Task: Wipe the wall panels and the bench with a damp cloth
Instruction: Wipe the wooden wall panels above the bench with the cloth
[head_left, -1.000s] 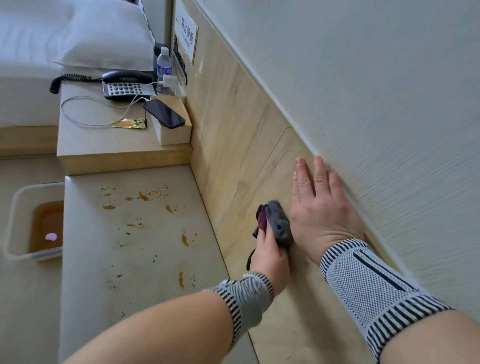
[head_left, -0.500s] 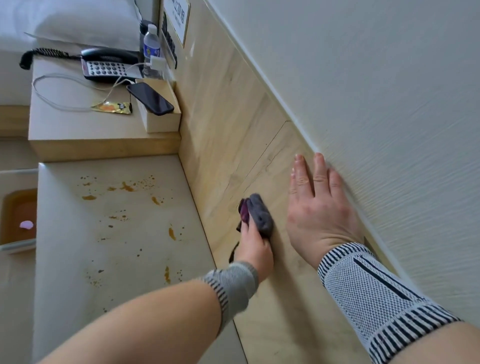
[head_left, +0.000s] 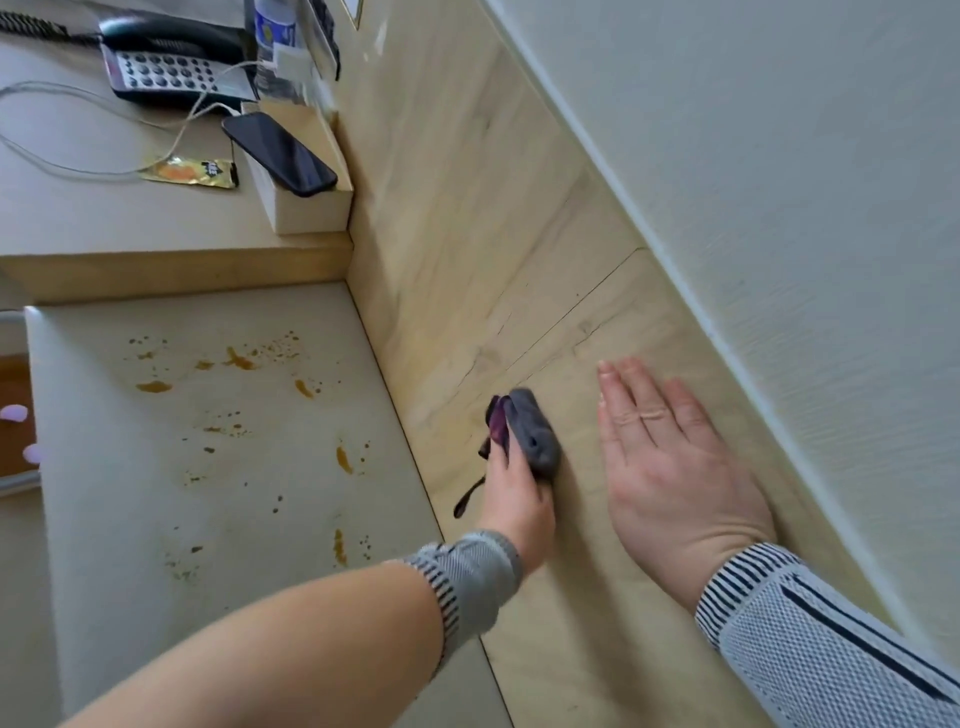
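since a second ago your view has swung closer along the wall; cloth and both hands sit on much the same patch of panel, the cloth nudged slightly up toward the seam.

step in hand: wiping the wood wall panel (head_left: 467, 249), low section just above the bench (head_left: 208, 467). bench not yet done, by the look of it: orange-brown spatters lie all over its top.

left hand (head_left: 514, 499): fingers curled round the bunched grey-and-purple cloth (head_left: 530, 436), pressing it against the panel near the bench join. a dark strap or loose end hangs below the hand.

right hand (head_left: 670, 467): fingers straight and close together, palm flat on the panel just beside the cloth, holding nothing. reads as bracing.

next move, as a judgement: you carry the stroke across the panel seam toward the nightstand (head_left: 130, 228), then drop to the bench stains. mind the phone (head_left: 280, 153) and charging cable (head_left: 78, 166) up there, and keep the damp cloth off them.
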